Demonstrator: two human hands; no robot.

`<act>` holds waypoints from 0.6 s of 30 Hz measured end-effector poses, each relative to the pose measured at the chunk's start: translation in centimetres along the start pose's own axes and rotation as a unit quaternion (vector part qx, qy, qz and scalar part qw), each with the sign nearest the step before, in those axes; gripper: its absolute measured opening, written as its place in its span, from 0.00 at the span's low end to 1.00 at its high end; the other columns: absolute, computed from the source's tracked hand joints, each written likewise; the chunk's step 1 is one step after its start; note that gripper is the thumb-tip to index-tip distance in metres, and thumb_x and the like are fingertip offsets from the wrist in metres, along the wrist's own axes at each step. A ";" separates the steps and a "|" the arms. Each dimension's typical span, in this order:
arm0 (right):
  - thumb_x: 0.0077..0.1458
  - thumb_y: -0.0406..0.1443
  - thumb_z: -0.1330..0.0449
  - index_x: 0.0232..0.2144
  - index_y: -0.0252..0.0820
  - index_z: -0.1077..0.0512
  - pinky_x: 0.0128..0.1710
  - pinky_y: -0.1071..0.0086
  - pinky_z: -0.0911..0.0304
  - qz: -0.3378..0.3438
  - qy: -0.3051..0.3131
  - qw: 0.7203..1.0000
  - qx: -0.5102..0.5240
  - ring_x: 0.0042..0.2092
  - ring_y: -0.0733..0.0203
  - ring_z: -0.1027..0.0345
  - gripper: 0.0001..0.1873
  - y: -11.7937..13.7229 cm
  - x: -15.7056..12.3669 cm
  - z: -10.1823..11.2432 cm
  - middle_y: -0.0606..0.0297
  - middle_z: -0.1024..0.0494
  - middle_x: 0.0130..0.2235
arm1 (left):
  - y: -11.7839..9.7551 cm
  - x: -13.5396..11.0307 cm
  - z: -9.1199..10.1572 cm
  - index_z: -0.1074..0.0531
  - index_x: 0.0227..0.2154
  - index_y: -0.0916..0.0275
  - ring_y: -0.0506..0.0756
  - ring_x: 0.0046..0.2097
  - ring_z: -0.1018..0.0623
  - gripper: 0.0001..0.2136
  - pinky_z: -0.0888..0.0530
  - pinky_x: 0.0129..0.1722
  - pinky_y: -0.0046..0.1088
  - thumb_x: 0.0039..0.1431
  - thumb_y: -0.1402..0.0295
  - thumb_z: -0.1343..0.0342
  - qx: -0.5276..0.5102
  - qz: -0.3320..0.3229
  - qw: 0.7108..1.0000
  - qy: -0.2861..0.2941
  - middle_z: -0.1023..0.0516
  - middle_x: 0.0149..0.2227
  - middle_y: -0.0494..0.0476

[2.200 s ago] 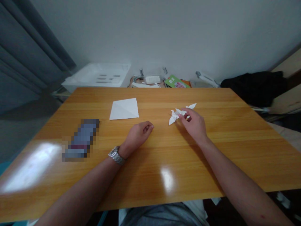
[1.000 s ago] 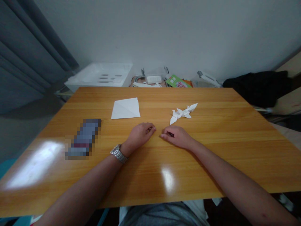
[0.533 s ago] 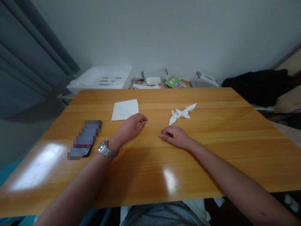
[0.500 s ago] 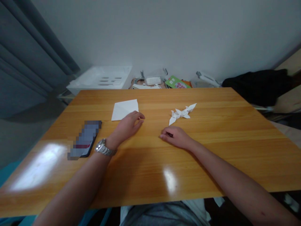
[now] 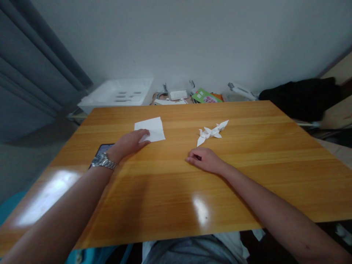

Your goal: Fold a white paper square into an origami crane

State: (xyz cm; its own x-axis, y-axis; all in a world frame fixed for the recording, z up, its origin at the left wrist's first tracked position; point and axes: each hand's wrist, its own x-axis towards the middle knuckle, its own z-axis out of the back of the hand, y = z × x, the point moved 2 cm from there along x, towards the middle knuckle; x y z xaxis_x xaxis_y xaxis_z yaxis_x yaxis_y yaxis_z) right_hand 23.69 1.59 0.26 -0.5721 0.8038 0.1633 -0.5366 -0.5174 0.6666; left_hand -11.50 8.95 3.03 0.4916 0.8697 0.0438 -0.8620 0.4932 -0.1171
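Note:
A sheet of white paper (image 5: 156, 128) lies on the wooden table. My left hand (image 5: 133, 141), with a metal watch (image 5: 103, 161) on its wrist, reaches over the paper's left part. Its fingertips lie on the sheet, and the thumb is apart from them near the lower edge; the hand covers the paper's lower left corner. My right hand (image 5: 205, 158) rests on the tabletop with its fingers curled in towards the thumb and nothing visible in them. Just beyond it lie folded white paper cranes (image 5: 211, 132), close together in a slanting row.
A phone (image 5: 104, 147) lies partly hidden under my left wrist. Past the far edge of the table (image 5: 176, 205) are a white foam tray (image 5: 121, 91), a green booklet (image 5: 205, 96) and a small white box (image 5: 178, 95). Black cloth (image 5: 299, 97) is heaped at the right.
My left hand has moved left from the paper's near right side onto its left part, and the forearm now covers much of the phone. My right hand and the cranes stay put.

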 end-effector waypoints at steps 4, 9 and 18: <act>0.66 0.46 0.43 0.29 0.41 0.28 0.33 0.70 0.45 0.004 -0.001 1.000 0.002 0.32 0.62 0.33 0.17 0.0 0.0 0.1 0.65 0.24 0.30 | -0.7 0.0 0.2 0.32 0.58 0.61 0.64 0.55 0.22 0.22 0.27 0.53 0.41 0.72 0.54 0.59 0.026 0.001 1.000 0.002 0.24 0.58 0.65; 0.65 0.45 0.43 0.29 0.41 0.28 0.32 0.71 0.47 0.003 -0.002 1.000 0.007 0.31 0.63 0.34 0.17 0.0 0.0 0.1 0.67 0.25 0.29 | -1.5 0.0 0.3 0.31 0.58 0.62 0.64 0.55 0.21 0.22 0.27 0.52 0.39 0.73 0.58 0.62 0.054 0.041 0.998 -0.013 0.24 0.58 0.66; 0.66 0.46 0.43 0.29 0.41 0.28 0.32 0.70 0.48 0.001 0.001 1.000 0.006 0.31 0.63 0.35 0.18 -0.2 0.0 -0.1 0.66 0.25 0.28 | -2.5 -0.5 1.3 0.34 0.50 0.64 0.61 0.35 0.20 0.19 0.31 0.32 0.32 0.75 0.59 0.67 0.109 0.109 0.988 -0.023 0.19 0.38 0.65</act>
State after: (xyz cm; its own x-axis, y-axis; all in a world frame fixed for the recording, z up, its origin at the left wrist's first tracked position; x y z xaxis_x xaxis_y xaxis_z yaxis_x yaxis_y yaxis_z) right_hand 23.75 1.71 0.04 -0.5748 0.8019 0.1630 -0.5280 -0.5156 0.6747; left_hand -9.72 7.27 4.62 0.2889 0.9535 0.0862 -0.9556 0.2817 0.0870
